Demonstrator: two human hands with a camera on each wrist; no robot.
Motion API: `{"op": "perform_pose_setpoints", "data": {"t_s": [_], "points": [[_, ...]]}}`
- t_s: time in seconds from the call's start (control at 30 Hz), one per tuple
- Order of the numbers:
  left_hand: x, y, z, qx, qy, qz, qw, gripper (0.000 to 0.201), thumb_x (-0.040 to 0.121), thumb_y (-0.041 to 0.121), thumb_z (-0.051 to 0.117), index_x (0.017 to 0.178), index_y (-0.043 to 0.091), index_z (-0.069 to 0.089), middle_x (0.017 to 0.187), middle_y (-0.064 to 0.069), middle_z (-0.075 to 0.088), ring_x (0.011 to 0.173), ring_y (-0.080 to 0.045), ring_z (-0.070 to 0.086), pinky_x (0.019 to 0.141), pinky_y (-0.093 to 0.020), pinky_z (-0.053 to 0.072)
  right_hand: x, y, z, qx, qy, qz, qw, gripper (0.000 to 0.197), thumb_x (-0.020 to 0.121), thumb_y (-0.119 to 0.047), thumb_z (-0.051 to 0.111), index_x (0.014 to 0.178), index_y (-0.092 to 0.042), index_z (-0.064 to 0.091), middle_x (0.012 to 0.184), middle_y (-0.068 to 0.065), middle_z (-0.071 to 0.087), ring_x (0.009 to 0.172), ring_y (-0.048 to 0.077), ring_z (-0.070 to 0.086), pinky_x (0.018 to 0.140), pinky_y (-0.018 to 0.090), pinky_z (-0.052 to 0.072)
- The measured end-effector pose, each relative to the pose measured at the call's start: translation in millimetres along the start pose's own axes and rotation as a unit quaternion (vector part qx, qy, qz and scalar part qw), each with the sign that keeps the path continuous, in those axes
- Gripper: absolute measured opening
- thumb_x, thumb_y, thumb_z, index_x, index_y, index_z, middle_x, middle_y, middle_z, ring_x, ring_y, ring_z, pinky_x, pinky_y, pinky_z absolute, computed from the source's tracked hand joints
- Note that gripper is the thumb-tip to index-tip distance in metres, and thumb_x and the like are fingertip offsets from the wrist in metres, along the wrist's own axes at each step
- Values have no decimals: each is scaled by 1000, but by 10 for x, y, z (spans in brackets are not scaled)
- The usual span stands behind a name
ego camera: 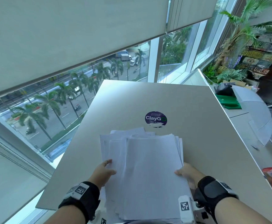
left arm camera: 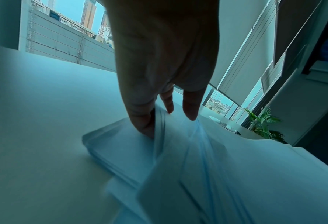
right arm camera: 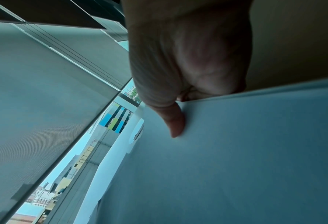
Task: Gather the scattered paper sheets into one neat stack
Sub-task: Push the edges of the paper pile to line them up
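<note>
Head view: you're gripping sheets [ego camera: 148, 167] w/ both hands, left hand [ego camera: 103, 171] & right hand [ego camera: 186, 172] pinching side edges; light, floppy, slippery, so keep holding mid-edges.

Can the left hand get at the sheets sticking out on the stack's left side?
Probably yes. The left hand already grips the paper stack at that left edge, and the table beside the offset sheets looks free.
</note>
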State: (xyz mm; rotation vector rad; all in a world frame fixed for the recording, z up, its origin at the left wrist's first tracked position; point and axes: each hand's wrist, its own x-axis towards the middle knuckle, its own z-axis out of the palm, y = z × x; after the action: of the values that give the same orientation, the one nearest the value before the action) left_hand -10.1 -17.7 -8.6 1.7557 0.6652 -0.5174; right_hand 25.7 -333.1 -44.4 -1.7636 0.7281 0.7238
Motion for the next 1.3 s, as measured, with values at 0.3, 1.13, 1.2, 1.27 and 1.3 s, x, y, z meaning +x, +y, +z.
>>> {"op": "perform_pose_setpoints", "data": {"t_s": [0.3,1.13,1.2,1.27,1.3], "points": [[-3,64,85,10,16,-18,1000,23,81,2,64,103,3,67,115,-18,63,106,-31,58,92,-38,44,1,-135,231,-1,-21,2,1000,62,79,-5,56,138,-1,36,132,28,49,116,43,53,98,58,41],[17,0,124,-152,15,-13,988,62,85,1,57,138,17,30,133,-8,44,118,-31,48,97,-47,41,-251,-189,345,-73,26,-140,987,35,85,7,47,119,0,49,119,23,57,110,32,57,91,39,49],[18,-19,110,-171,12,-24,985,71,85,1,54,142,27,20,130,-12,48,116,-37,52,94,-47,43,-256,-214,376,-99,45,-154,982,24,83,4,46,104,-3,53,109,23,57,93,26,55,85,40,51],[12,-23,93,-175,3,-28,984,75,86,1,53,144,31,16,126,-11,50,114,-38,54,96,-49,43,-259,-242,387,-121,65,-156,978,15,79,-1,48,86,-11,55,104,20,58,84,26,54,82,41,52],[14,-26,90,-176,-4,-26,984,76,87,0,52,145,31,15,124,-11,50,113,-38,55,96,-49,44,-280,-264,387,-120,64,-156,978,15,78,-2,49,88,-10,57,106,19,60,85,28,56,80,39,52]]}}
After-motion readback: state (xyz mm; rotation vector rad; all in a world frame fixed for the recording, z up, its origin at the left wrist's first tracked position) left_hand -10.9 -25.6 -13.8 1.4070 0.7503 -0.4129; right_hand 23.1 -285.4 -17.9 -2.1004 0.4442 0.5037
